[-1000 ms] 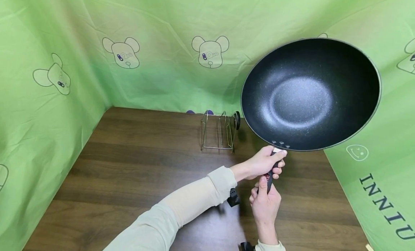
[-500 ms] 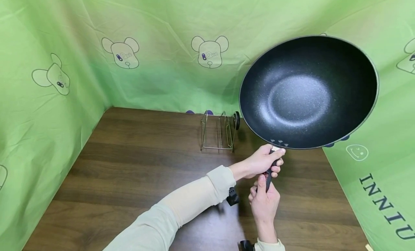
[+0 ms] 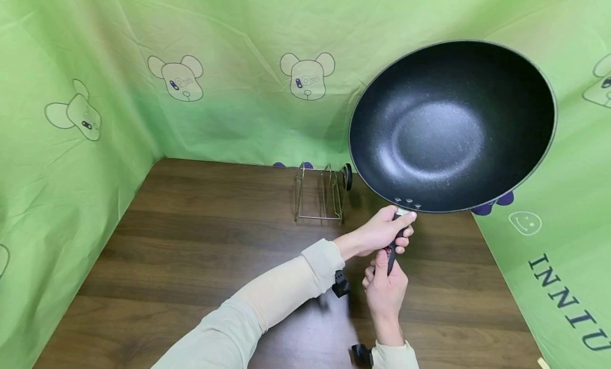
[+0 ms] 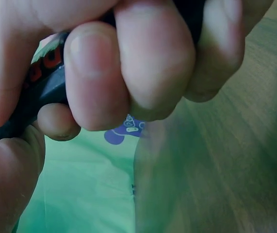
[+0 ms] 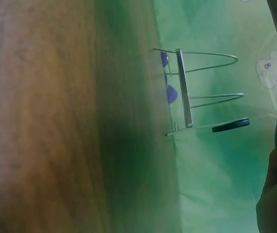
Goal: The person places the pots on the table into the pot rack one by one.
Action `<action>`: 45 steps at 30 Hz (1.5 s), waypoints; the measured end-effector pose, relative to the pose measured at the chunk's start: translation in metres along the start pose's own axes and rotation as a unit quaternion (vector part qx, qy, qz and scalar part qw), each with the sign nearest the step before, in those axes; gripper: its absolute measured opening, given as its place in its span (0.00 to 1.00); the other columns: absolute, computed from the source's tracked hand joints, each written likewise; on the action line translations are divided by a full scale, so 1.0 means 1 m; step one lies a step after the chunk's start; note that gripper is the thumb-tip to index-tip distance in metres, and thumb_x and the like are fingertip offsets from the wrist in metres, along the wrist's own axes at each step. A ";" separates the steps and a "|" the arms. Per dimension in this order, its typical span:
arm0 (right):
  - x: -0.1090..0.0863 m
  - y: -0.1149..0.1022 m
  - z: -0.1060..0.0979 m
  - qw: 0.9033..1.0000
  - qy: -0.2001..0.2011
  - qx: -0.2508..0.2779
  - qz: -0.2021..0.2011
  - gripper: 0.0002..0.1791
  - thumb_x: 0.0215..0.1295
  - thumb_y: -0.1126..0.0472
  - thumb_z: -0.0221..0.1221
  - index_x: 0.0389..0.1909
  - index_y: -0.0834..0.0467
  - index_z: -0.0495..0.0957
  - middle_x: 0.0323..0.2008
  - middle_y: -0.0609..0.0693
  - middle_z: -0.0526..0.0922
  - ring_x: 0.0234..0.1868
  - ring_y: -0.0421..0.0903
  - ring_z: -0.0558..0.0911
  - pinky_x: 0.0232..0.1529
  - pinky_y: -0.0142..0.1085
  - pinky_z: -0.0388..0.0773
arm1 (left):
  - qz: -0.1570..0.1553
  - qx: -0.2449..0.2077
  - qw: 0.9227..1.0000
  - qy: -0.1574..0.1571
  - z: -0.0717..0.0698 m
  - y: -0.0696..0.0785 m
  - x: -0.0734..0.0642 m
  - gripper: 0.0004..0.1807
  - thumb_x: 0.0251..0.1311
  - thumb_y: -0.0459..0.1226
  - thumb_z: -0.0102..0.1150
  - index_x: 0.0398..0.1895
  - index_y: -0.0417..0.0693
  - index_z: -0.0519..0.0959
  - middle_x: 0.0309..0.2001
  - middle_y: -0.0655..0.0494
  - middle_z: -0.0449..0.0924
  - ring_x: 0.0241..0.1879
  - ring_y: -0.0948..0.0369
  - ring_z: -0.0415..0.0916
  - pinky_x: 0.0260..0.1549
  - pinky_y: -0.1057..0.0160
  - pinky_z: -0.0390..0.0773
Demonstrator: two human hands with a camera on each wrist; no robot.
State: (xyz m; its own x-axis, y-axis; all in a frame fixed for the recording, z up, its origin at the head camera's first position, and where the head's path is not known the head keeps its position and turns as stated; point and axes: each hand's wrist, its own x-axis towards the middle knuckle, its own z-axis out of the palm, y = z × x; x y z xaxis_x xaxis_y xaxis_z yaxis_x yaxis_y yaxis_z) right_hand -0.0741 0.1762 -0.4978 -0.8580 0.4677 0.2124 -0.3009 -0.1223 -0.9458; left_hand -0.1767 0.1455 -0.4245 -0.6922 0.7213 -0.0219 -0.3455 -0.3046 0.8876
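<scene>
Head view: my left hand [image 3: 377, 235] grips the handle [image 3: 392, 258] close under the tilted black wok [image 3: 439, 138]; my right hand [image 3: 386, 295] grips the same handle's lower end.

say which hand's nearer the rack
Left: the left hand, high on the pan handle, is right of the rack; the right hand, lower on the handle, is also right but farther.

A wire rack [image 5: 185, 90] stands near the middle of the wooden table's [image 3: 191, 263] back edge, with a black disc [image 3: 348, 177] at its right side. Green cloth [image 3: 234, 109] rises along the left, back and right edges, printed with cartoon animal heads [image 3: 307, 81] (and, past the right edge, one smiling face [image 3: 525, 223]) plus large dark letters [image 3: 566, 298].
</scene>
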 end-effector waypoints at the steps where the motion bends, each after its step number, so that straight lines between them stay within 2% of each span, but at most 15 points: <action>1: 0.001 0.000 0.001 1.000 -0.002 0.001 -0.001 0.26 0.79 0.57 0.50 0.28 0.78 0.63 0.11 0.43 0.63 0.08 0.34 0.63 0.06 0.26 0.60 | 0.003 0.001 1.000 0.000 -0.001 0.001 0.000 0.13 0.80 0.37 0.43 0.32 0.46 0.65 0.21 0.57 0.62 0.16 0.65 0.58 0.14 0.71 0.66; 8: 0.006 0.001 0.007 1.000 -0.005 -0.002 -0.006 0.26 0.79 0.58 0.50 0.29 0.79 0.63 0.10 0.43 0.64 0.08 0.34 0.64 0.07 0.24 0.61 | 0.012 0.011 1.000 0.001 -0.006 0.006 0.001 0.12 0.80 0.38 0.44 0.33 0.46 0.65 0.22 0.58 0.62 0.17 0.65 0.59 0.15 0.71 0.65; 17: 0.011 0.005 0.010 0.999 -0.018 -0.020 -0.035 0.24 0.79 0.60 0.51 0.29 0.79 0.63 0.11 0.45 0.66 0.09 0.36 0.66 0.09 0.25 0.65 | 0.017 0.006 1.000 0.002 -0.013 0.012 -0.001 0.11 0.80 0.37 0.44 0.34 0.46 0.65 0.23 0.57 0.62 0.17 0.65 0.59 0.16 0.71 0.66; 23: 0.011 0.007 0.012 0.998 -0.003 -0.053 -0.037 0.23 0.78 0.61 0.52 0.29 0.79 0.66 0.11 0.44 0.68 0.09 0.35 0.67 0.09 0.25 0.66 | 0.021 0.006 1.000 0.005 -0.015 0.013 -0.003 0.10 0.80 0.37 0.44 0.36 0.44 0.65 0.23 0.57 0.63 0.18 0.65 0.59 0.16 0.71 0.67; 29: 0.012 0.009 0.016 0.995 0.002 -0.093 -0.047 0.21 0.78 0.63 0.52 0.28 0.77 0.69 0.10 0.43 0.68 0.09 0.34 0.68 0.11 0.24 0.67 | 0.026 0.005 1.000 0.014 -0.019 0.014 -0.004 0.09 0.80 0.37 0.44 0.36 0.47 0.65 0.23 0.57 0.63 0.17 0.65 0.59 0.16 0.71 0.66; 32: 0.011 0.003 0.020 0.992 0.009 -0.115 -0.052 0.21 0.78 0.64 0.52 0.27 0.77 0.70 0.10 0.42 0.68 0.09 0.33 0.68 0.11 0.24 0.67 | 0.028 -0.001 0.999 0.015 -0.019 0.015 -0.004 0.09 0.80 0.38 0.44 0.36 0.47 0.65 0.23 0.57 0.63 0.17 0.65 0.59 0.16 0.71 0.66; 39: 0.005 -0.026 0.034 0.985 0.012 -0.150 -0.083 0.20 0.77 0.65 0.53 0.25 0.76 0.69 0.09 0.41 0.68 0.09 0.33 0.68 0.13 0.24 0.67 | 0.036 -0.011 0.999 0.017 -0.020 0.019 -0.005 0.08 0.80 0.37 0.44 0.38 0.47 0.65 0.23 0.56 0.62 0.17 0.65 0.58 0.15 0.71 0.64; 45: 0.005 -0.032 0.040 0.981 0.012 -0.174 -0.086 0.21 0.77 0.64 0.53 0.25 0.77 0.71 0.09 0.41 0.68 0.10 0.30 0.68 0.13 0.24 0.67 | 0.036 -0.019 0.999 0.023 -0.021 0.023 -0.007 0.06 0.80 0.37 0.44 0.39 0.48 0.66 0.23 0.55 0.62 0.17 0.64 0.57 0.14 0.70 0.63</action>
State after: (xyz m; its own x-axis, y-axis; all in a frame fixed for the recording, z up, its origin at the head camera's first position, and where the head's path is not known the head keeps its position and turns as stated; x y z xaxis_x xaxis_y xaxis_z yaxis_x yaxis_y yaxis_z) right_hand -0.0848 0.1474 -0.4563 -0.7956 0.4766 0.3740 -0.2762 0.2640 -0.9241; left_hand -0.1932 0.1202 -0.4139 -0.7447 0.6671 0.0200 -0.3164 -0.3792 0.8695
